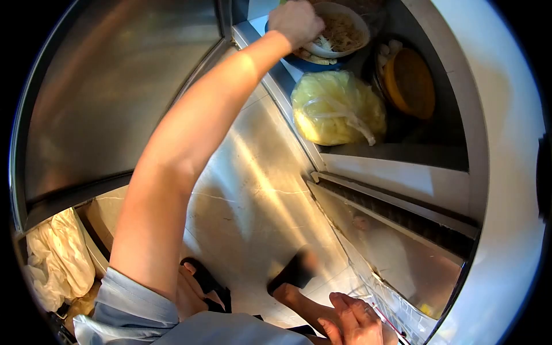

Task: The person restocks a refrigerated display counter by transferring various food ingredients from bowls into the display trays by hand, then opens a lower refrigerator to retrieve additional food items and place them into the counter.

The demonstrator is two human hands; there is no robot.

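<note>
My left hand reaches into an open cabinet with its fingers curled closed, right at the edge of a white bowl. The bowl has shredded, noodle-like food in it and stands over a blue container. A speck of green shows by the fingers, but what they hold is hidden. Just below sits a tied clear plastic bag full of pale yellow pieces. My right hand, with a ring on one finger, hangs low by my body, fingers loosely extended and nothing visible in them.
An orange-yellow bowl stands deeper in the cabinet, beside white round pieces. At left is a large metallic door. A cream plastic bag hangs at lower left. The tiled floor lies between my feet and the cabinet.
</note>
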